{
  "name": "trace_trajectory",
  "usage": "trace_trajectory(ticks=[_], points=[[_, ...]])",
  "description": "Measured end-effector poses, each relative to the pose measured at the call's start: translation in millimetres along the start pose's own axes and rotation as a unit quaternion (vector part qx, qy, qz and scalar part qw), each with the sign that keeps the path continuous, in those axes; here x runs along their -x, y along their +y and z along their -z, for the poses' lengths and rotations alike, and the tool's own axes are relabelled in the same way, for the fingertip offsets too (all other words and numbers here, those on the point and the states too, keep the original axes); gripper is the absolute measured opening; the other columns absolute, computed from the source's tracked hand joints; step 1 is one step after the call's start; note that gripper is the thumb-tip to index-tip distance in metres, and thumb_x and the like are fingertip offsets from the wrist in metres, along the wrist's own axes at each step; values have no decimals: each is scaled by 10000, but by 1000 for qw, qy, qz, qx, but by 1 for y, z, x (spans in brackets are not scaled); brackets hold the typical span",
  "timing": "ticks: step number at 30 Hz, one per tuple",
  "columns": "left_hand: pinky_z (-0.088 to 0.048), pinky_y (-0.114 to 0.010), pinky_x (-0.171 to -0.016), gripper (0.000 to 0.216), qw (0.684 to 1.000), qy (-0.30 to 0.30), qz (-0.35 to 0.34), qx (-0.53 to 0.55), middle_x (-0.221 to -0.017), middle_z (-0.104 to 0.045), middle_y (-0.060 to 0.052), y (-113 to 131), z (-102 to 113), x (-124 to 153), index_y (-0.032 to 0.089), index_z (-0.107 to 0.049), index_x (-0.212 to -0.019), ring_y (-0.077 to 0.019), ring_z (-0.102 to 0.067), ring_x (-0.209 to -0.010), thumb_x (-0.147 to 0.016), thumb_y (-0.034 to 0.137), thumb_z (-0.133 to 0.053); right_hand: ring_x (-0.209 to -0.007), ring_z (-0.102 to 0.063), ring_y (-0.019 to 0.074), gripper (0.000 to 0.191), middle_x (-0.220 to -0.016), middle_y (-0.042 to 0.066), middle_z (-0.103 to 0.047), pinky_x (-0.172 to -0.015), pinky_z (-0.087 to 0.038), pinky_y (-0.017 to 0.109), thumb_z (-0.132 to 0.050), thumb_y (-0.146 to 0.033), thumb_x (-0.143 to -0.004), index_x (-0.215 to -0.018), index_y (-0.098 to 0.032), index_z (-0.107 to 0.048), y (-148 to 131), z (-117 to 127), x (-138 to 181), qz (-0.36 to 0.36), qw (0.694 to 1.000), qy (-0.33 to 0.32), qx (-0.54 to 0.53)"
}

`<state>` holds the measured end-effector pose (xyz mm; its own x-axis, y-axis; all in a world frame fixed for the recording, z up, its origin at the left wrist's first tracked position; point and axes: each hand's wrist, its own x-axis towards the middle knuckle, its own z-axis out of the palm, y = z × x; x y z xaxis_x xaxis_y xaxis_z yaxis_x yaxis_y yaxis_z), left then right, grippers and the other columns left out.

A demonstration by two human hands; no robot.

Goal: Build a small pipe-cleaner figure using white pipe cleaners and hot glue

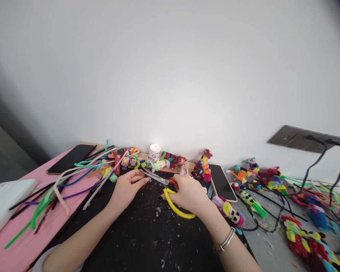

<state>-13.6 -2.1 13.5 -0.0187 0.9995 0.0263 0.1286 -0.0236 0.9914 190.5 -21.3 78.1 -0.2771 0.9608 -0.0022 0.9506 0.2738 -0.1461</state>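
My right hand (191,192) is closed around the orange handle of a pair of scissors (157,176), whose metal blades reach left toward my other hand. A thick yellow pipe cleaner (174,208) loops out from under the right hand; whether the fingers grip it is hidden. My left hand (130,187) pinches with thumb and forefinger at the blade tips, on something too small to make out. Beneath both hands lies a black mat (147,238) strewn with fuzz and clippings.
Loose pipe cleaners (59,187), a dark phone (72,158) and a white box (10,202) lie on the pink surface at left. A paper cup (155,152) stands by the wall among fuzzy figures (203,166). At right are a phone (221,183), more figures (308,241) and plugged-in cables (325,162).
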Motion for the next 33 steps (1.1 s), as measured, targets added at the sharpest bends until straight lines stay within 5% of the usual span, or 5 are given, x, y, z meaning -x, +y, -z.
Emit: trace_trajectory(ticks=[10,19,23,27,33], points=[[-450,-261,-659,233,998,44,-35,4,-701,-630,19,-1,1,0,205,-535,-810,-180,-615,-714,-708,357,-678,-704,-639,228,376,-782,83,-674,-527,-350,269,-586,-564,-791,-788,-188,-610,0,-1,-7,-68,997,31,-12],[-399,-354,-951,93,928,214,-249,-177,-955,-612,-50,5,12,7,223,-528,-791,-227,-557,-1023,-804,286,-595,-715,-663,263,210,-765,101,-689,-536,-403,281,-653,-373,-708,-761,-170,-643,-13,4,9,-29,997,-69,8],[-428,-343,-897,98,937,181,-251,-160,-911,-612,-36,7,11,9,230,-519,-780,-218,-584,-953,-800,275,-604,-777,-676,286,253,-870,141,-701,-598,-464,309,-691,-349,-696,-843,-144,-669,-38,-9,15,-19,992,-115,-36],[-459,-294,-704,167,981,103,-156,-55,-760,-582,15,6,6,7,235,-501,-784,-179,-581,-746,-757,298,-653,-809,-679,275,230,-916,149,-703,-630,-480,306,-672,-280,-751,-922,-127,-655,-59,-26,20,37,990,-107,-89],[-471,-301,-803,209,972,-29,-1,234,-796,-641,17,4,1,1,231,-513,-813,-181,-618,-858,-754,349,-675,-747,-637,182,162,-807,63,-664,-671,-446,263,-480,-133,-863,-796,-168,-622,-47,-25,14,52,988,48,-141]])
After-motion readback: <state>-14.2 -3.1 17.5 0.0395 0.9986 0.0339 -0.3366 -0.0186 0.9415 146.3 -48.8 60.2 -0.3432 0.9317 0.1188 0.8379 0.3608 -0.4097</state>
